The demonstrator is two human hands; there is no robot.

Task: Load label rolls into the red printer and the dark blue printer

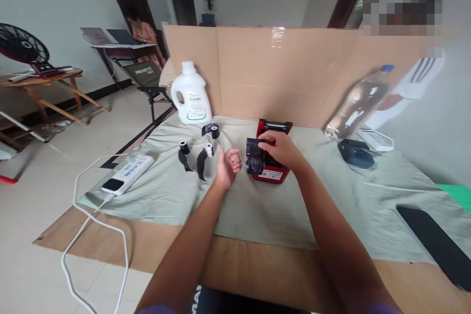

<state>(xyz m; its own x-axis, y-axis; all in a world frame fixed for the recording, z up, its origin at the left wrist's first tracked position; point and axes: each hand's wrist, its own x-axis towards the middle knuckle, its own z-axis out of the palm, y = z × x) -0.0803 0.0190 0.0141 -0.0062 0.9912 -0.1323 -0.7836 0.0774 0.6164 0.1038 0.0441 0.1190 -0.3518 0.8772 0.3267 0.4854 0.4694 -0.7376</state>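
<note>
My right hand [277, 147] grips a roll of shiny black ribbon [254, 159] by its upper right side. The roll is upright, in front of the left part of a red machine [274, 174] with a dark roller at its far end; hand and roll hide much of its middle. To the left, my left hand [228, 164] is palm up with fingers half curled and thumb apart, holding nothing. Beyond it lie small black rolls with white cores: one [184, 147] and another [203, 159] with loose strips trailing, and a third [211, 130] farther back.
A white detergent jug [193, 95] and a cardboard panel [272, 73] stand behind. At the right are a tilted clear bottle [358, 103], a dark mouse [355, 153] and a black phone [436, 245]. A white power bank [128, 174] with cable lies left. Another person's sleeve [423, 76] is near the bottle.
</note>
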